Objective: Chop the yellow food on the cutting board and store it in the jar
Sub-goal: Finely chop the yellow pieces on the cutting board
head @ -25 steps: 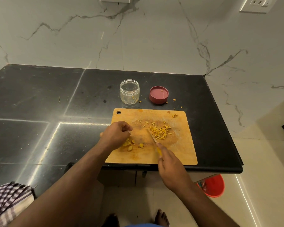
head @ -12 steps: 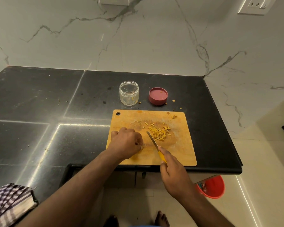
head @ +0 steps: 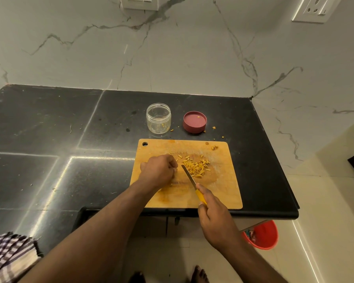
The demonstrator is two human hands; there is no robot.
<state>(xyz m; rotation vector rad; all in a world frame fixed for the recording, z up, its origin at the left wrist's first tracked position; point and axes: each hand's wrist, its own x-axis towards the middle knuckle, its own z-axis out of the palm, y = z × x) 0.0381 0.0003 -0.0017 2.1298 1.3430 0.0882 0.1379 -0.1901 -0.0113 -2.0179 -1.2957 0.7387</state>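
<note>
A wooden cutting board [head: 223,193] lies at the front edge of the black counter. A pile of chopped yellow food [head: 197,167] sits near its middle. My left hand [head: 158,171] lies curled on the board just left of the pile, covering the uncut pieces; what it holds is hidden. My right hand [head: 214,219] grips the yellow handle of a small knife [head: 189,177], whose blade points up-left between my left hand and the pile. Behind the board stands an open clear jar [head: 158,117] with a few yellow bits inside. Its red lid [head: 195,121] lies upturned to the right.
Small yellow scraps [head: 214,127] lie on the black counter [head: 70,129] around the lid and on the board's far right corner. A red bucket [head: 263,234] stands on the floor below the counter's right end. A checked cloth [head: 6,256] lies at the lower left.
My left hand slid right over the uncut pieces and curled over them. The knife shifted slightly left beside that hand. The camera tilted a little upward.
</note>
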